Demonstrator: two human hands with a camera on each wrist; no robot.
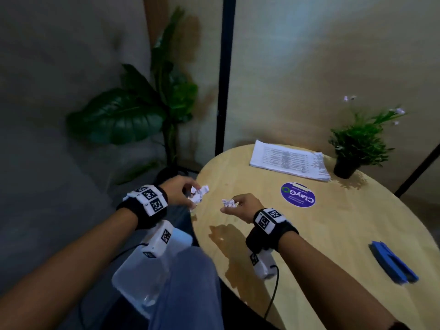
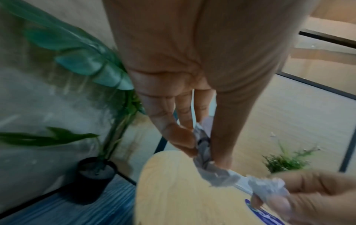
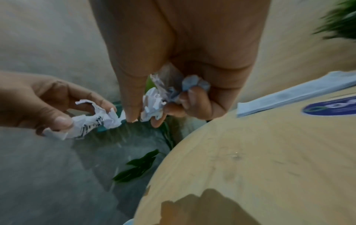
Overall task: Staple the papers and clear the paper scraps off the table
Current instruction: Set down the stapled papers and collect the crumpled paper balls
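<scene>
Crumpled white paper scraps being gathered in both hands. Left hand (image 1: 177,190) pinching printed wad (image 1: 198,194) just past table (image 1: 309,234) edge, likely heading for disposal. Right hand (image 1: 240,207) curling fingers round smaller wad (image 1: 229,202) above wooden top. Flat paper stack (image 1: 289,160) lying at far side beside potted plant (image 1: 357,148); staple not visible. Blue stapler (image 1: 392,263) sitting near right edge, untouched. Round purple sticker (image 1: 297,194) lying between.

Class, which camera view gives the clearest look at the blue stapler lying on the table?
The head view: the blue stapler lies in full on the round table, at its right side, apart from both hands. Neither wrist view shows it; each shows only crumpled scraps held in fingers and part of the tabletop.
</scene>
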